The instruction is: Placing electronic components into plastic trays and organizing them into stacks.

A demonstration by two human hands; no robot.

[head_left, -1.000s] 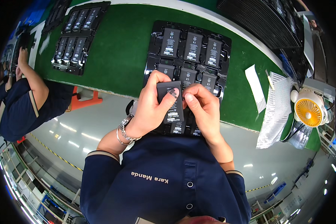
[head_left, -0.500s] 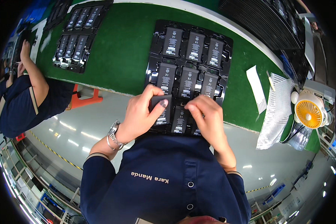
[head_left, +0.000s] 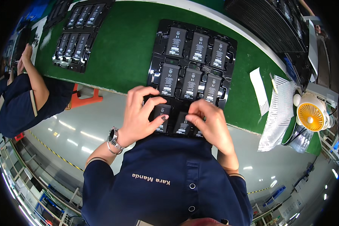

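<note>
A black plastic tray [head_left: 153, 56] of flat black phone batteries lies on the green table, reaching to its near edge. My left hand [head_left: 133, 118] is open, fingers and thumb apart over a battery [head_left: 162, 112] in the near-left slot. In the near row's middle slot another battery [head_left: 181, 126] sits slightly tilted. My right hand [head_left: 214, 122] pinches it near its upper right edge with thumb and forefinger. Batteries fill the two rows beyond, such as the middle one [head_left: 191, 83]. My right hand partly covers the near-right battery.
Farther left is a second battery tray [head_left: 83, 66], and a co-worker [head_left: 20, 101] sits by that side. A white paper strip [head_left: 258, 90], a silvery bubble-wrap sheet [head_left: 277, 116] and a small yellow-and-white fan [head_left: 310, 115] are at the right. Stacked black trays [head_left: 267, 28] stand at the far right.
The battery in my left hand now lies in the near-left slot, and that hand has opened. My right hand has moved slightly down, and the middle battery has tilted.
</note>
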